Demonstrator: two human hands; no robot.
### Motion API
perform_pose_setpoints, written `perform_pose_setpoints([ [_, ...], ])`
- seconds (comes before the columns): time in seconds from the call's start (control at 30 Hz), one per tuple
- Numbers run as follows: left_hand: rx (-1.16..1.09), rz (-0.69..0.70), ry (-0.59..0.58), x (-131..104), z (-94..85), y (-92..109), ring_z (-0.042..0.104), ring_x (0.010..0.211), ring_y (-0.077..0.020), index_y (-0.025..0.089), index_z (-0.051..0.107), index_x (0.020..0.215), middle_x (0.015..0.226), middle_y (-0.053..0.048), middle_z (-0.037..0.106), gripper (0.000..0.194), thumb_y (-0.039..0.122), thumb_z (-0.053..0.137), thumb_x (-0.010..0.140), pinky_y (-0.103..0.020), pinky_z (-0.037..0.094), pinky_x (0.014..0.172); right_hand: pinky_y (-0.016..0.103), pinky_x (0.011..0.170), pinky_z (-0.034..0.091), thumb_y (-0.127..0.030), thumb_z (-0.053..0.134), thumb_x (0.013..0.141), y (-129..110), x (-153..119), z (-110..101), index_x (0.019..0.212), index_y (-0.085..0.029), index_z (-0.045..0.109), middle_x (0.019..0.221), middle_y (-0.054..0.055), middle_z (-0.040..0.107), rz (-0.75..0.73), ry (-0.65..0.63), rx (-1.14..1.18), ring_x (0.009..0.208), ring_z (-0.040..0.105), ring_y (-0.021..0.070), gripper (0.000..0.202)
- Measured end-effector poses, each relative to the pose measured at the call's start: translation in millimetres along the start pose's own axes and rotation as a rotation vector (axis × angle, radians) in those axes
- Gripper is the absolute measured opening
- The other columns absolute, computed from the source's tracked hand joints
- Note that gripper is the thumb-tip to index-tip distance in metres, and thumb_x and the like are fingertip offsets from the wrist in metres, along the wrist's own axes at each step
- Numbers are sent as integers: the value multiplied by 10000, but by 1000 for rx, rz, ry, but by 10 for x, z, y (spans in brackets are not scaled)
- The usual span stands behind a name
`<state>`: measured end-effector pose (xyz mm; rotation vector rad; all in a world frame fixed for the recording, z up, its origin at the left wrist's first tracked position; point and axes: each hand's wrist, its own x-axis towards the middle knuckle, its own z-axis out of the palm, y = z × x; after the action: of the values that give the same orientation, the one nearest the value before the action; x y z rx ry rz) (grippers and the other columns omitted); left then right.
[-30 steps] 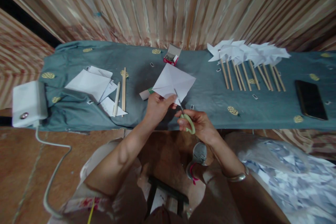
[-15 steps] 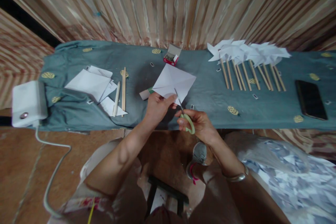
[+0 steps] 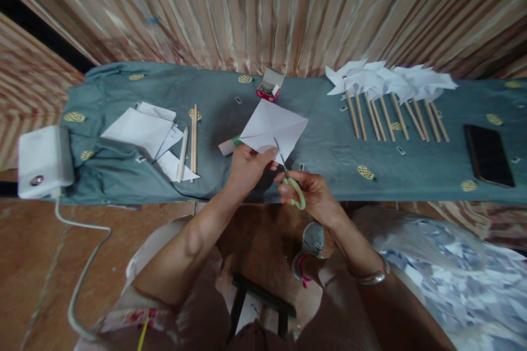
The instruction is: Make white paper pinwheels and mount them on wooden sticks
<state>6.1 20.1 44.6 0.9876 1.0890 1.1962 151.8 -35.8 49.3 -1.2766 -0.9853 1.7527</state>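
Note:
My left hand [image 3: 249, 167] is closed on the near edge of a white square sheet of paper [image 3: 275, 122], thumb on top. A cut runs in from its left corner. In my right hand [image 3: 307, 193] is a pair of scissors [image 3: 295, 192] with pale green handles, my fingers wrapped round them. Their blades lie over the near corner of the sheet, beside my left thumb. Just beyond the sheet stands an open red box [image 3: 268, 91] of small metal pieces. Partly under the paper lies a pale tube with a green band [image 3: 229, 146].
On the teal cloth [image 3: 329, 164], folded white papers [image 3: 138, 132], a white pen [image 3: 183, 154] and wooden sticks [image 3: 194, 142] lie left. Several paper pinwheels [image 3: 391, 83] on sticks and a dark phone [image 3: 488, 155] lie right. A white device [image 3: 45, 162] with a cable sits far left.
Almost nothing differs. The paper, the scissors and both hands hold nearly the same place, and the view has shifted very slightly.

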Motion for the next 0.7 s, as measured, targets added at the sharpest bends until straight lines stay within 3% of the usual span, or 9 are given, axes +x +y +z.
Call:
perform_pose_setpoints([
  [0.7,16,-32,21,-13,21,19,525,437,-92,177,614,630,549,30,620,144,275,719,642,-227,465,490,209,437,384,-534,904,487,-36,-6,21,747,-184,677,504,-57,605,33,23,22,431,501,61,491],
])
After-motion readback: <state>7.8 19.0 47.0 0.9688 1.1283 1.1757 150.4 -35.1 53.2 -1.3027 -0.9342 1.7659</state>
